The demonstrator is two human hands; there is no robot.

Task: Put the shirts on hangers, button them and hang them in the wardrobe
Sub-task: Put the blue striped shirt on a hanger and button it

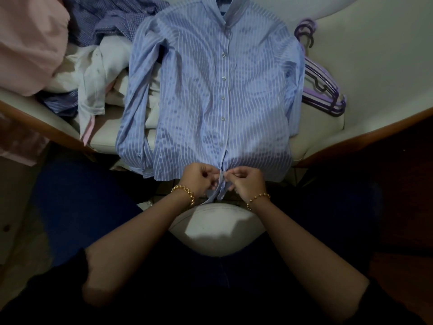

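Note:
A blue shirt with white stripes (206,90) lies flat on the cream bed (375,55), collar away from me and its front closed by a row of several buttons. At the hem, my left hand (199,180) and my right hand (246,181) pinch the two edges of the placket together at the lowest button. The hem hangs over the bed's near edge. Both wrists wear gold bracelets. The shirt's hanger is hidden inside it, except a dark bit at the collar.
A pile of other shirts lies at the left: a checked blue one (112,19), a white one (93,73), a pink one (30,43). Purple hangers (321,85) lie right of the striped shirt. Wooden bed rails (46,130) run along both sides.

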